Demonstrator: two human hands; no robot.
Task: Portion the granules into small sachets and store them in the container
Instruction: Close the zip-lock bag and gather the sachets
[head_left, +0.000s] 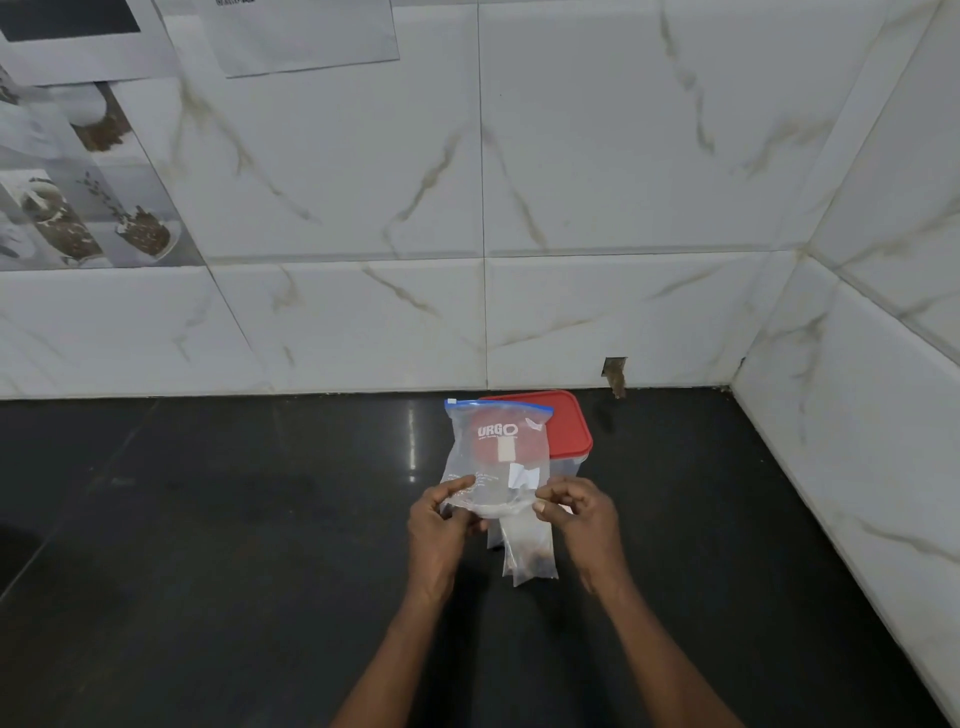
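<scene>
Marble-veined white wall tiles (623, 156) formed the backdrop, meeting at a corner on the right, with printed sheets (78, 182) fixed to the wall at upper left. Item: black glossy table (208, 519), running to the wall. Item: clear container (566, 431) with a red lid in place, at the back of the table near the wall, partly hidden behind the bag. Item: zip bag (493, 452), clear plastic with a blue closure strip along its top edge and white "URGO" lettering, held upright above the table, directly in front of the container; it looked nearly empty and limp. Item: left hand (441, 525), thumb and fingers pinched on the bag's lower left edge. Item: right hand (576, 514), fingertips pinched on the lower right edge. Item: small sachets (530, 551), narrow clear sleeves hanging below and between the hands; which hand carried them could not be told. Item: granules (535, 558), a dark brown mass settled in the bottom of the sachets, the upper lengths unfilled. Handling note, as a judgement: the step looked like sorting sachets from the bag, best done by keeping the sachet mouths uppermost so nothing spilled, loosening one pinch at a time, and taking the red lid off before storing anything.
</scene>
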